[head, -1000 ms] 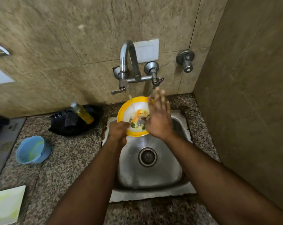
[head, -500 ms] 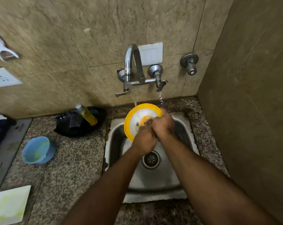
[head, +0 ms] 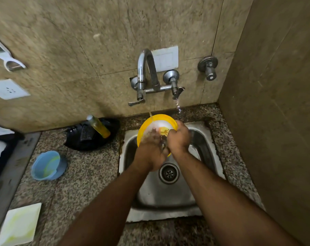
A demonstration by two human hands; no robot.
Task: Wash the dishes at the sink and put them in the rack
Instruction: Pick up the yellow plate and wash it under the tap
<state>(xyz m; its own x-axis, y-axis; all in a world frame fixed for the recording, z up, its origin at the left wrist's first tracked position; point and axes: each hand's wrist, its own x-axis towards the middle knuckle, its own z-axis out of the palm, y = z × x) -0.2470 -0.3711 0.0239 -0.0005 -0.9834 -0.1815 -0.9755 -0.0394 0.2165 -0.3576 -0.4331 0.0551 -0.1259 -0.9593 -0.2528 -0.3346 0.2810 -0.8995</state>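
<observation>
A round plate (head: 157,120) with a yellow rim and a white middle is held tilted over the steel sink (head: 168,194). A thin stream from the tap (head: 147,71) falls on its upper edge. Orange and green food scraps cling to its face. My left hand (head: 150,153) lies over the lower face of the plate, blurred, with its fingers spread on the soiled part. My right hand (head: 179,139) grips the plate's right rim with curled fingers. The lower half of the plate is hidden behind both hands.
A blue cup (head: 47,166) and a white square plate (head: 19,225), both smeared yellow-green, sit on the granite counter at the left. A black tray (head: 76,142) by the wall holds a yellow soap bottle (head: 99,128) and a dark sponge. A tiled wall (head: 275,121) closes the right side.
My right hand went from lying flat on the plate's face to gripping its right rim. My left hand left the lower-left rim and moved onto the face. The view tilted down a little.
</observation>
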